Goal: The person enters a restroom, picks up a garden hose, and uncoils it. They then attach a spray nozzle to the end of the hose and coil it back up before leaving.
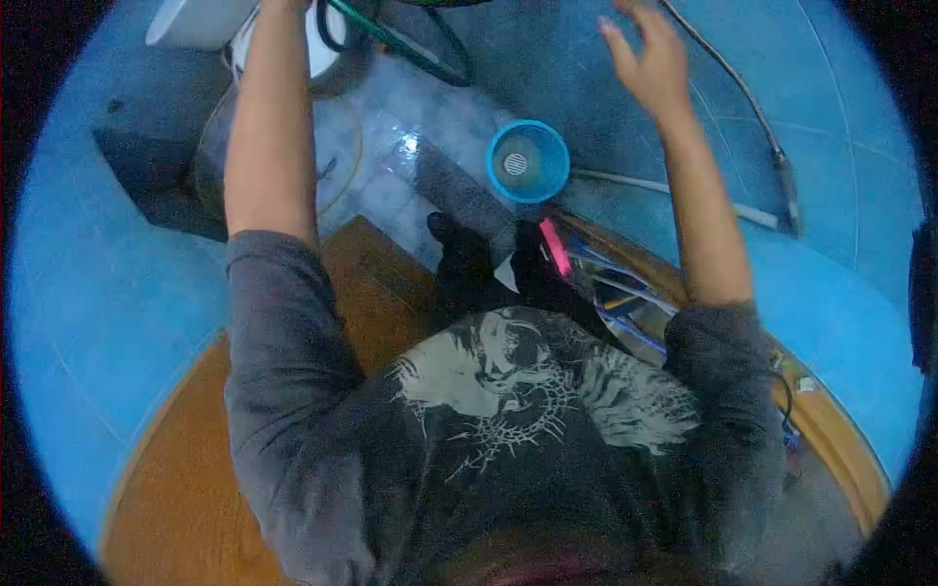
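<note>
My left forearm (272, 137) stretches up past the top edge, and its hand is cut off there. Close to that wrist are a white rounded container (320, 44) and a green hose (430, 59) that loops to the right. My right hand (653, 61) is raised at the upper right, thumb and a finger apart, with nothing seen between them. Its other fingers run toward the top edge and partly out of view. Below and left of it, apart from the hand, stands a round blue bucket (501, 186) with a striped disc showing inside.
A wet tiled floor (376, 156) lies between my arms. A dark panel (156, 176) leans at the left. Brown wood (195, 469) is at lower left. A pink-handled item (554, 246) and several long-handled things lie by my right side. A thin pipe (728, 73) runs along the blue wall.
</note>
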The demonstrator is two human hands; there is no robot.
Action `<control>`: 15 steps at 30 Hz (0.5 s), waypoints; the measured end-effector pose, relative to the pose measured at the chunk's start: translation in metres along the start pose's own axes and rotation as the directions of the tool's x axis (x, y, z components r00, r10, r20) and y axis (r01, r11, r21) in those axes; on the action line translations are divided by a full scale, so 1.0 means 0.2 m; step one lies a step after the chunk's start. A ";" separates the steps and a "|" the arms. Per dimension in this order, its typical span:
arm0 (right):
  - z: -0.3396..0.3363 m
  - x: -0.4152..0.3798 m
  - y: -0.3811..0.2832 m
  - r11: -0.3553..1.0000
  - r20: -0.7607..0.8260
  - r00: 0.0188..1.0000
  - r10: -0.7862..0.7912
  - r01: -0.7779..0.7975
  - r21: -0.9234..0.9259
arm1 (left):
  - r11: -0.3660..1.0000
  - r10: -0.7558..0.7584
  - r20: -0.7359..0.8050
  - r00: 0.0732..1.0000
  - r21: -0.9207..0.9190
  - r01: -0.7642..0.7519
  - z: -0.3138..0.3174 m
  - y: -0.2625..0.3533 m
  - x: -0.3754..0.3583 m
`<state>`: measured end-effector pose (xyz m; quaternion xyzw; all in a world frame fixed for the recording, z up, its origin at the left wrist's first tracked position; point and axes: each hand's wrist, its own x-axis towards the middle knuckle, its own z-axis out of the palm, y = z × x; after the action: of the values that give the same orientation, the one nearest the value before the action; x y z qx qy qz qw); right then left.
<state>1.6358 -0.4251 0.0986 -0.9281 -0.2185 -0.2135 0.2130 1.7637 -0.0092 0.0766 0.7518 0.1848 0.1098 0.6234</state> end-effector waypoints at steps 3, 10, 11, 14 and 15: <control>0.04 -0.57 0.06 0.912 0.167 0.897 0.410 -0.398 -0.101 | 0.995 0.004 0.067 0.998 -0.100 0.003 -0.12 -0.22 0.14; 0.15 -1.56 0.13 0.855 0.515 0.706 0.486 -0.506 -0.113 | 0.982 0.055 -0.075 0.996 -0.177 -0.067 -0.24 -0.48 -0.10; 0.16 -1.60 0.10 0.830 0.525 0.672 0.522 -0.542 -0.131 | 0.990 0.051 -0.134 0.990 -0.124 -0.067 -0.27 -0.50 -0.17; 0.15 -1.65 0.03 0.762 0.598 0.556 0.577 -0.630 -0.150 | 0.933 0.051 -0.210 0.976 -0.338 -0.122 -0.31 -0.56 -0.40; 0.14 -1.65 0.01 0.741 0.627 0.515 0.585 -0.654 -0.153 | 0.947 0.078 -0.184 0.980 -0.293 -0.130 -0.34 -0.53 -0.48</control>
<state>1.3763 -0.5170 -0.0874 -0.9459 0.0577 0.2168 0.2346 1.6345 0.0271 -0.0070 0.6439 0.1781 0.2334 0.7066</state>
